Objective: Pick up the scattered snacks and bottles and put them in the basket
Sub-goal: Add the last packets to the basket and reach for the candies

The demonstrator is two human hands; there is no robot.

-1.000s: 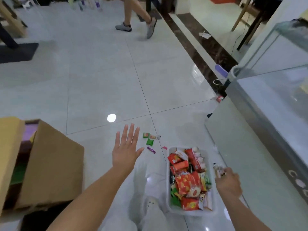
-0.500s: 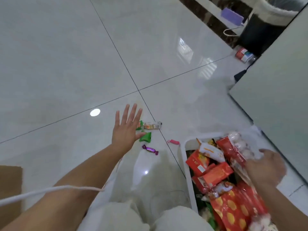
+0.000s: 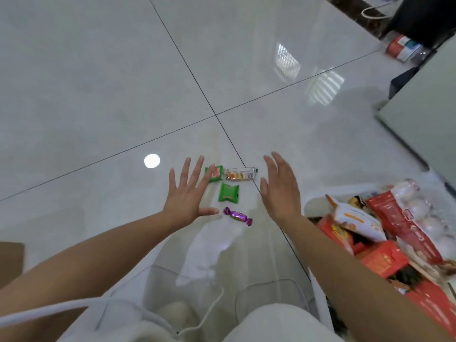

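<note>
Small snacks lie together on the white tiled floor: a green packet (image 3: 216, 173), a second green packet (image 3: 229, 193), a clear-wrapped bar (image 3: 240, 173) and a purple candy (image 3: 237, 215). My left hand (image 3: 187, 193) hovers just left of them, fingers spread, its fingertips over the edge of the far green packet. My right hand (image 3: 280, 187) is held flat just to their right, empty. The white basket (image 3: 313, 203) stands at the right, filled with red and orange snack bags.
A bottle with a red label (image 3: 402, 49) lies on the floor at the far right, beside a dark bin base and a grey cabinet (image 3: 424, 114). A brown cardboard box corner (image 3: 11, 262) shows at the left edge. My knees and a white cord fill the bottom.
My right hand has left the basket and swung left, open, to the right side of the snacks. The camera has dropped closer to the floor. My left hand stays by the snacks.
</note>
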